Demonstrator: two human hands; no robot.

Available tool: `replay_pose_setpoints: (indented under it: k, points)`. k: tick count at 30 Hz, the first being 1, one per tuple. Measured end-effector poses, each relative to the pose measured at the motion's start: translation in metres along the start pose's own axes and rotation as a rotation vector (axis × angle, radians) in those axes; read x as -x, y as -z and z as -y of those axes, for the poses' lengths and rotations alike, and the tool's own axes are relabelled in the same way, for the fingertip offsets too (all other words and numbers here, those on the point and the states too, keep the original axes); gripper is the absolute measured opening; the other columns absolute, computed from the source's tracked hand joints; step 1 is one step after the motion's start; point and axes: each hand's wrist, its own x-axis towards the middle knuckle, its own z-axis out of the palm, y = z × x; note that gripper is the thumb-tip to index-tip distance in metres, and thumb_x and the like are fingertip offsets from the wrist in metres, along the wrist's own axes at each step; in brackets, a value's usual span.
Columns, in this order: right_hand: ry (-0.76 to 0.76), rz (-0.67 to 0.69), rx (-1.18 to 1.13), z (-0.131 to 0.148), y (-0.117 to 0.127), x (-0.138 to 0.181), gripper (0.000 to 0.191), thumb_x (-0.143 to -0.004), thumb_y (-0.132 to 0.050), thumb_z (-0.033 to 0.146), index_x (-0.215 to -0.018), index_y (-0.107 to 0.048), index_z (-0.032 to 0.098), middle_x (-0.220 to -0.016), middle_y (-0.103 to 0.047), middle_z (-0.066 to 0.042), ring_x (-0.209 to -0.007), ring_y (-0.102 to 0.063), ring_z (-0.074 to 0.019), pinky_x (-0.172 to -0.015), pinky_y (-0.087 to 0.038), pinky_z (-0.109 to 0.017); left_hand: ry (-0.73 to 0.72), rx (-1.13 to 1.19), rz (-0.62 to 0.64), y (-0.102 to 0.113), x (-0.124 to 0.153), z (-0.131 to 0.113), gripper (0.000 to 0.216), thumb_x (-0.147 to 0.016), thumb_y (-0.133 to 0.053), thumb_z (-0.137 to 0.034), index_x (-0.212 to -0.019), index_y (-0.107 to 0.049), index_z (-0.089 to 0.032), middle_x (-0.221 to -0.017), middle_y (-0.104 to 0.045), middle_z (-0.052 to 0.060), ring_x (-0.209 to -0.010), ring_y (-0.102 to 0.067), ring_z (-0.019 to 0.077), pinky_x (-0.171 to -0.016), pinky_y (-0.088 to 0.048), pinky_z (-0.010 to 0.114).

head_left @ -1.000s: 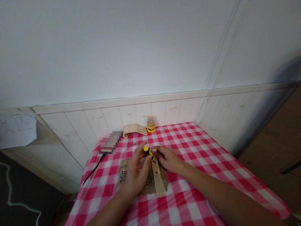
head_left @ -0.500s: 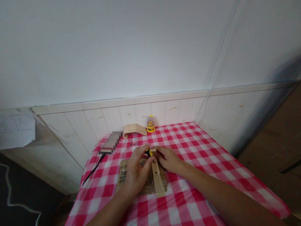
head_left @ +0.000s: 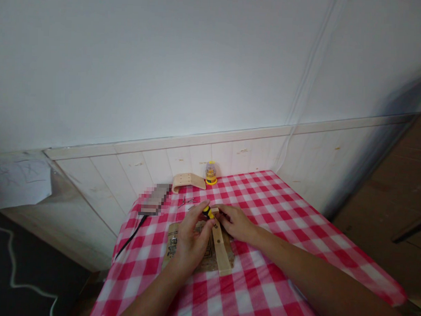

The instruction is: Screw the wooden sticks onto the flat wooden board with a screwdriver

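Note:
My left hand point(head_left: 193, 229) is closed on a small yellow-and-black screwdriver point(head_left: 207, 212), its handle between thumb and fingers. The screwdriver is over the far end of a long pale wooden piece point(head_left: 222, 254) with dark holes along it. My right hand point(head_left: 236, 222) grips that same far end from the right, fingers bent around it. Under the wooden piece lies a flat brown printed packet point(head_left: 172, 239) on the checked cloth. The screwdriver's tip is too small to make out.
Several small metal screws point(head_left: 187, 202) lie beyond my left hand. A bent wooden part point(head_left: 188, 180) and a clear-topped yellow bit container point(head_left: 211, 174) stand by the wall. A blurred-out flat object point(head_left: 156, 198) with a black strap point(head_left: 132, 236) is on the left of the red-and-white tablecloth point(head_left: 278, 280).
The screwdriver handle has turned slightly in my left fingers. Both hands and the wooden piece stay in almost the same place.

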Motion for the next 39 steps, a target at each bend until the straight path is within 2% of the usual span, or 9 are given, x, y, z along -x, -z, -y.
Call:
replay_pose_setpoints:
  k: [10, 19, 27, 31, 34, 39]
  points:
    - [0.013, 0.001, 0.003, 0.0006, 0.0012, 0.0003, 0.031, -0.100, -0.050, 0.020, -0.123, -0.070, 0.018, -0.107, -0.080, -0.010, -0.091, -0.074, -0.0214, -0.079, -0.056, -0.031, 0.097, 0.034, 0.004, -0.0017, 0.0039, 0.0029, 0.043, -0.091, -0.069, -0.026, -0.133, -0.061, -0.024, -0.121, -0.075, 0.009, -0.099, -0.075, 0.0220, -0.088, -0.063, 0.038]
    - [0.012, -0.001, 0.004, -0.0008, -0.0003, 0.0005, 0.031, -0.100, -0.050, 0.019, -0.123, -0.070, 0.017, -0.105, -0.080, -0.011, -0.089, -0.075, -0.0222, -0.077, -0.056, -0.031, 0.105, 0.049, 0.010, -0.0003, 0.0039, 0.0004, 0.041, -0.093, -0.067, -0.028, -0.133, -0.063, -0.023, -0.117, -0.075, 0.010, -0.098, -0.075, 0.0217, -0.090, -0.063, 0.039]
    - [0.027, -0.004, -0.005, 0.0013, 0.0008, -0.0006, 0.029, -0.101, -0.049, 0.022, -0.119, -0.072, 0.019, -0.103, -0.081, -0.010, -0.087, -0.075, -0.0219, -0.074, -0.056, -0.030, 0.144, 0.080, 0.036, -0.0015, 0.0056, 0.0049, 0.043, -0.095, -0.065, -0.029, -0.138, -0.059, -0.024, -0.127, -0.072, 0.011, -0.107, -0.075, 0.0231, -0.095, -0.062, 0.040]
    - [0.029, -0.002, -0.012, 0.0034, 0.0016, -0.0009, 0.028, -0.101, -0.049, 0.023, -0.117, -0.072, 0.020, -0.102, -0.081, -0.009, -0.084, -0.074, -0.0216, -0.072, -0.055, -0.030, 0.123, 0.064, 0.039, -0.0007, 0.0058, 0.0055, 0.043, -0.095, -0.065, -0.028, -0.137, -0.059, -0.025, -0.125, -0.073, 0.010, -0.104, -0.075, 0.0223, -0.093, -0.062, 0.038]
    - [0.031, 0.004, -0.020, 0.0038, 0.0021, -0.0006, 0.029, -0.102, -0.049, 0.023, -0.119, -0.072, 0.020, -0.105, -0.080, -0.009, -0.090, -0.075, -0.0223, -0.075, -0.056, -0.031, 0.091, 0.025, 0.032, 0.0003, 0.0041, 0.0026, 0.042, -0.094, -0.067, -0.027, -0.135, -0.060, -0.025, -0.121, -0.074, 0.009, -0.099, -0.075, 0.0212, -0.089, -0.062, 0.037]
    - [0.013, 0.005, -0.020, 0.0039, 0.0024, 0.0000, 0.030, -0.101, -0.050, 0.023, -0.122, -0.070, 0.019, -0.105, -0.080, -0.010, -0.090, -0.075, -0.0223, -0.077, -0.056, -0.031, -0.023, -0.017, 0.004, 0.0003, -0.0014, -0.0036, 0.035, -0.090, -0.072, -0.028, -0.124, -0.067, -0.025, -0.114, -0.074, 0.007, -0.093, -0.073, 0.0194, -0.079, -0.063, 0.032]
